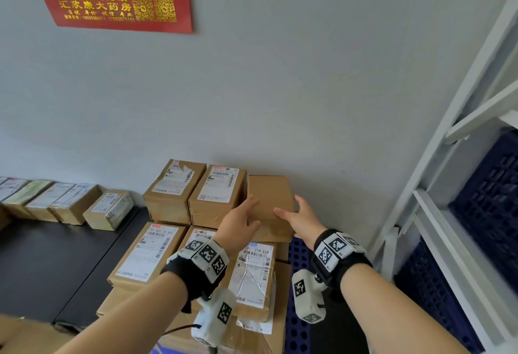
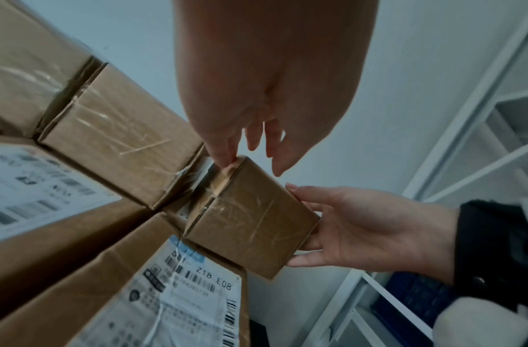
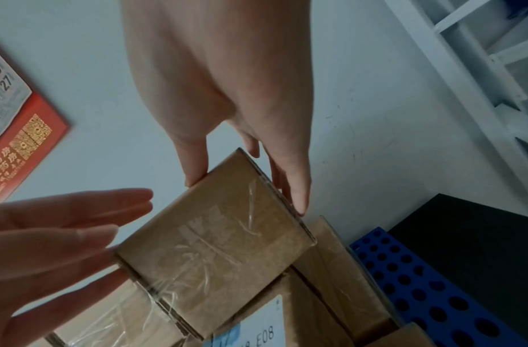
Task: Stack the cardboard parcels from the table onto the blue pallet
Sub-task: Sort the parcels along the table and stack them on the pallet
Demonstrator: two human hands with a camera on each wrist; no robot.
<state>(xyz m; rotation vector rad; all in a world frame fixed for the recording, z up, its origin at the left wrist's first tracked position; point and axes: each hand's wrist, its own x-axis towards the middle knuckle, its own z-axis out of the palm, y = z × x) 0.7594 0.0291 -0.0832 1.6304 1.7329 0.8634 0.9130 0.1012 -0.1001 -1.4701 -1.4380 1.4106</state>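
Note:
A plain brown cardboard parcel (image 1: 270,195) (image 2: 250,223) (image 3: 215,246) sits at the back right of the top layer of stacked parcels (image 1: 196,194), against the wall. The stack rests on the blue perforated pallet (image 1: 297,247) (image 3: 420,281). My left hand (image 1: 242,220) (image 2: 250,140) (image 3: 49,234) lies with straight fingers against the parcel's left front corner. The right hand (image 1: 297,213) (image 2: 361,230) (image 3: 242,152) has its thumb on the parcel's top and straight fingers along the right side.
Several labelled parcels (image 1: 70,202) stand in a row on the black table (image 1: 56,255) at the left. A white metal rack (image 1: 462,129) with dark blue crates (image 1: 490,199) stands close on the right. A red calendar (image 1: 117,3) hangs on the grey wall.

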